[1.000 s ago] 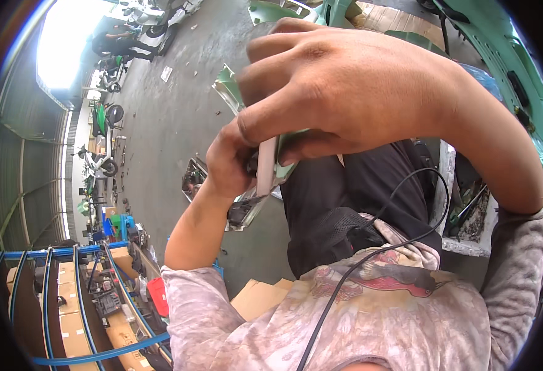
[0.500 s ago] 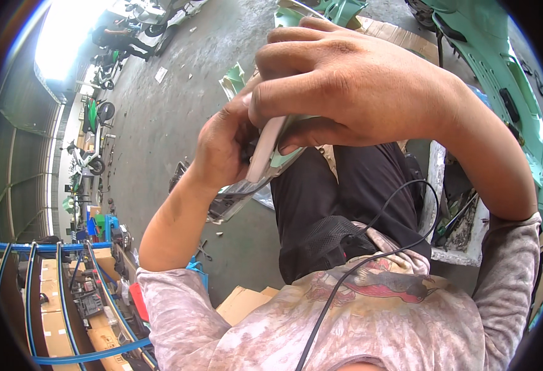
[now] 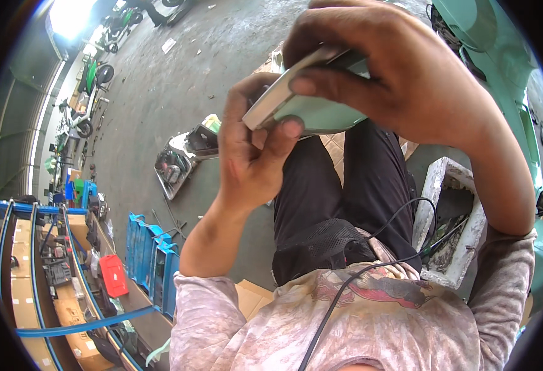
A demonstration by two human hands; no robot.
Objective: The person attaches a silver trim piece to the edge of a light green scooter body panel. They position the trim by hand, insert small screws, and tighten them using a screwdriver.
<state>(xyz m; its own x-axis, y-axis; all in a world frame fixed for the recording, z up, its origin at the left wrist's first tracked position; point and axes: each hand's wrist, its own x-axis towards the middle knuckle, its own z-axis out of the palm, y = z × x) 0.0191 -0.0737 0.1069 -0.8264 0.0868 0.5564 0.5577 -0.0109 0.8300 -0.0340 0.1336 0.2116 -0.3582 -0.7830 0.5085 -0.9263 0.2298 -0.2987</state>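
Observation:
Both my hands hold a mint-green panel (image 3: 327,112) with a long pale whitish edge strip, raised above my knees. My left hand (image 3: 246,151) is closed on its left end, with the thumb pressed against the near face. From above and the right, my right hand (image 3: 386,71) grips the panel, fingers curled over the far side and thumb lying on the pale edge. The fingers of both hands are partly hidden behind the panel. What kind of part it is I cannot make out for sure.
A mint-green scooter body (image 3: 494,37) stands at the right. Beside my leg is a dirty white foam box (image 3: 431,195) with things inside. On the floor to the left lie a clear lamp unit (image 3: 173,167) and a blue crate (image 3: 141,250). A blue-framed rack (image 3: 86,328) holds cartons.
The panel has turned and moved to the right, showing more of its green face. My left thumb now shows on it. My view has shifted, bringing the blue crate and lamp unit into sight.

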